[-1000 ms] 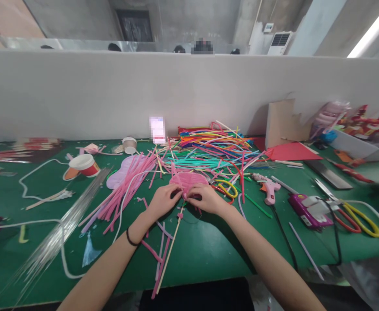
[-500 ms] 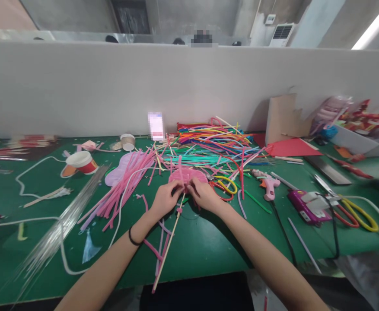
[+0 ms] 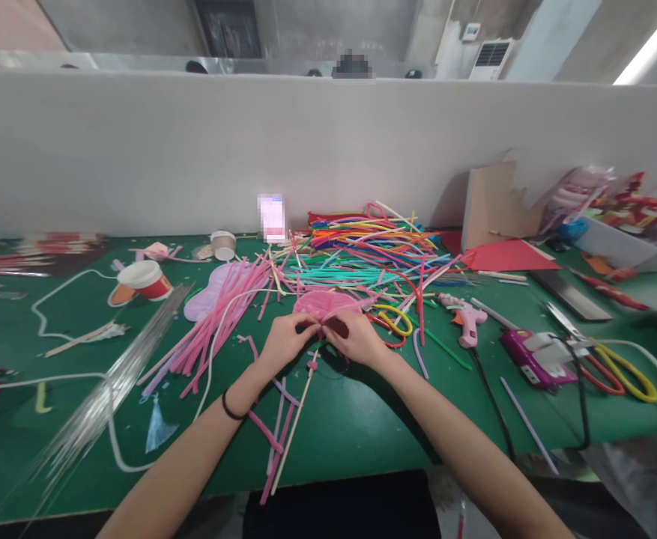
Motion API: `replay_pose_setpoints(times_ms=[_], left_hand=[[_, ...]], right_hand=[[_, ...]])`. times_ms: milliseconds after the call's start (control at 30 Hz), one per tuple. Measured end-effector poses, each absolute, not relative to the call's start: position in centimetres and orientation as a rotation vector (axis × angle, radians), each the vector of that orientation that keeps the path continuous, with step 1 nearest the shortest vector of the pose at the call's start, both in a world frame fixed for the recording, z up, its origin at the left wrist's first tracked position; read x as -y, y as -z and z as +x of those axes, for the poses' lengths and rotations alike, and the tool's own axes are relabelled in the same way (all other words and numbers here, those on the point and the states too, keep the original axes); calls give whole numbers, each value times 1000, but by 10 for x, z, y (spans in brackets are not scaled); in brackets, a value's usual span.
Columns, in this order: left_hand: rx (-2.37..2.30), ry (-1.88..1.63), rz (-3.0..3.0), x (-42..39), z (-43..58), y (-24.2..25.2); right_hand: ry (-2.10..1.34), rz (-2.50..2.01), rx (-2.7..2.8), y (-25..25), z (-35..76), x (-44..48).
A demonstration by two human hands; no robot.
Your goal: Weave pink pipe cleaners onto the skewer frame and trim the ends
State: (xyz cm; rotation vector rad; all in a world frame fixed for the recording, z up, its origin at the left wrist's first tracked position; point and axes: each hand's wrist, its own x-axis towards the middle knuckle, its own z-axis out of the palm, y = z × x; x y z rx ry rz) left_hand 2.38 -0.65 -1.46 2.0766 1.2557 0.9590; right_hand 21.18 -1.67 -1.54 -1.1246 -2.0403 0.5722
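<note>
Just ahead of me, my left hand (image 3: 287, 338) and my right hand (image 3: 356, 338) meet with fingertips pinched together at the near edge of a rounded pink pipe-cleaner piece (image 3: 325, 302). A pink pipe cleaner sticks out to the right above my right hand. From below the fingertips a thin wooden stick (image 3: 294, 424) runs toward me, with a small pink knot (image 3: 312, 365) and a bit of green near its top. My fingers hide the spot they grip. Loose pink and lilac pipe cleaners (image 3: 283, 442) lie beside the stick.
A pile of coloured pipe cleaners (image 3: 356, 243) lies at the back, a pink bundle (image 3: 216, 329) to the left. On the right are a pink glue gun (image 3: 466, 318), a purple power strip (image 3: 530, 359) and scissors (image 3: 625, 370). A white cable (image 3: 109, 427) and wires (image 3: 120, 374) cross the left.
The pink pipe cleaner that stood up over the rounded piece now points to the right. My right hand has turned slightly; the stick's near end has shifted a little.
</note>
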Motion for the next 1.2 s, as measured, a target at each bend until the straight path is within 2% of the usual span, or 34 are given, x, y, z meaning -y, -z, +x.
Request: replay_pose_setpoints(times_ms=[300,500,767,1000,1200], left_hand=[[-1144,-1051,2147,1,12,0],[-1245,-878,2239,-9,-20,-2],[-1310,-948,2164,-20,-22,13],[-1295,-1003,2132,-23,-23,15],[-1251,-1010,1883,-25,-20,24]], right_hand=[[-699,-1106,1937,16,210,12],[-454,-1243,1878,20,219,14],[-320,-1335,1809,19,225,35],[-396,-1293,1814,24,224,36],[-527,-1266,1733,29,224,30]])
